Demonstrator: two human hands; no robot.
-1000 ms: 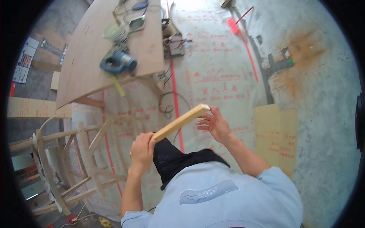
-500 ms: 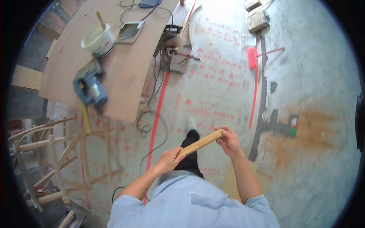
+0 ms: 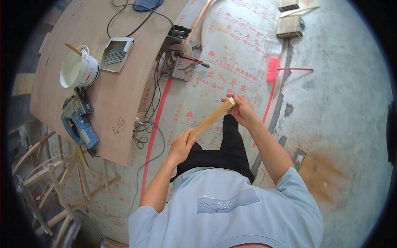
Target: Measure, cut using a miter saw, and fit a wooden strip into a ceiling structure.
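A short pale wooden strip (image 3: 210, 120) is held slantwise in front of my body, its far end up and to the right. My left hand (image 3: 180, 147) is wrapped round its near end, with the thumb along the wood. At the far end my right hand (image 3: 243, 111) grips it between thumb and fingers, and the cut end face shows there. Below the strip are my black-trousered legs and a floor covering (image 3: 231, 74) printed in red.
On the left, a wooden tabletop (image 3: 105, 99) bears a white bucket (image 3: 92, 72) with a wooden handle sticking out, an open box of metal strips (image 3: 116, 56) and a blue power tool (image 3: 84, 128). Beside it stand a saw (image 3: 182, 62), loose cables (image 3: 144, 134) and wooden frames (image 3: 58, 186). A red broom (image 3: 271, 69) lies right.
Both hands and the strip are higher in the picture, and the strip is tilted more steeply. The table and its things have shifted left and mostly downward in view as I moved.
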